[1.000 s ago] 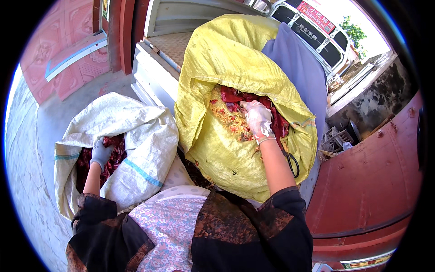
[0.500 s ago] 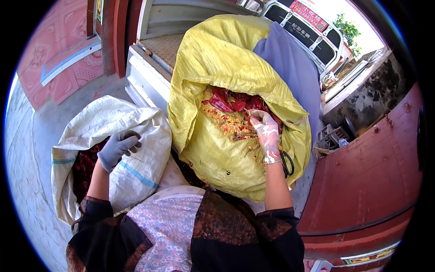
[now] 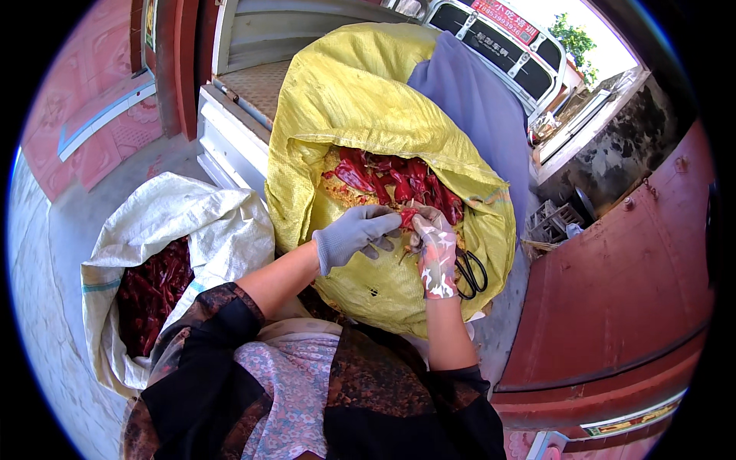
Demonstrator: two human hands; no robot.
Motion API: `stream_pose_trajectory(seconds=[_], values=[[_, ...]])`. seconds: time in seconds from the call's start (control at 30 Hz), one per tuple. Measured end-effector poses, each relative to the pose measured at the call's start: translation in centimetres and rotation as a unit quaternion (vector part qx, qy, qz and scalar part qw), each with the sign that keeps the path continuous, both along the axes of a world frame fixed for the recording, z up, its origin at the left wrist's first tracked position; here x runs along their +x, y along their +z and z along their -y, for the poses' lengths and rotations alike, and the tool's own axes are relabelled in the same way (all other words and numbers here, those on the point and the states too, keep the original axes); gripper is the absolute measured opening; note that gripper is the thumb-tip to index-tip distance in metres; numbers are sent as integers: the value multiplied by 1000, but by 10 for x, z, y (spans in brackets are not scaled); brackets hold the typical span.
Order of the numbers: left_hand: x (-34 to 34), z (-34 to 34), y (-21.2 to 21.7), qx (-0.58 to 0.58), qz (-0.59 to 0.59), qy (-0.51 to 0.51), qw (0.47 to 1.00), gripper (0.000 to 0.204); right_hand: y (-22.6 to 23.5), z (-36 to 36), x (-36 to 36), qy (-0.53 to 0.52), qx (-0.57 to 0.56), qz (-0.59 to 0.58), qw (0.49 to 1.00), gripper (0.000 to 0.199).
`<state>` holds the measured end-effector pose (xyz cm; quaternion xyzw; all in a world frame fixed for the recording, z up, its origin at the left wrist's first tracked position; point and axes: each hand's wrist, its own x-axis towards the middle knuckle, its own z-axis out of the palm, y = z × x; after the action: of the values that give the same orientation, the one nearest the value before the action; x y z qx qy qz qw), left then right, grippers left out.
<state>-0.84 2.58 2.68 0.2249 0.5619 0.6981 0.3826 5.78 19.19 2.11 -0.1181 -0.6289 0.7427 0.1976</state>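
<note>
**Both hands meet at the yellow sack**

Left hand has come across from the white sack. Both hands pinch one red chili over the yellow sack; right hand apparently also grips scissors. Risk: blades nick the glove, chili drops.

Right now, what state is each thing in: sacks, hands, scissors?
Yellow sack: open, full of red chillies.
White sack: open, chillies inside.
Left hand: gloved, at a chilli.
Right hand: gloved, pinching the same chilli.
Scissors: on the right hand, blades hidden.
</note>
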Motion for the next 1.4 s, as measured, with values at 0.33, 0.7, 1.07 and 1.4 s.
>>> stream_pose_trajectory(seconds=[0.33,0.7,1.07,1.4], values=[[6,-3,-15,91,-82,63,990,32,15,34,29,-95,352,-125,923,12],[6,-2,-15,45,-459,146,875,29,38,26,18,-68,780,-61,619,26],[8,6,-6,-14,-448,17,894,20,42,8,21,55,700,-126,700,15],[9,-8,-13,90,-587,105,798,13,3,25,33,51,-111,-61,991,17]])
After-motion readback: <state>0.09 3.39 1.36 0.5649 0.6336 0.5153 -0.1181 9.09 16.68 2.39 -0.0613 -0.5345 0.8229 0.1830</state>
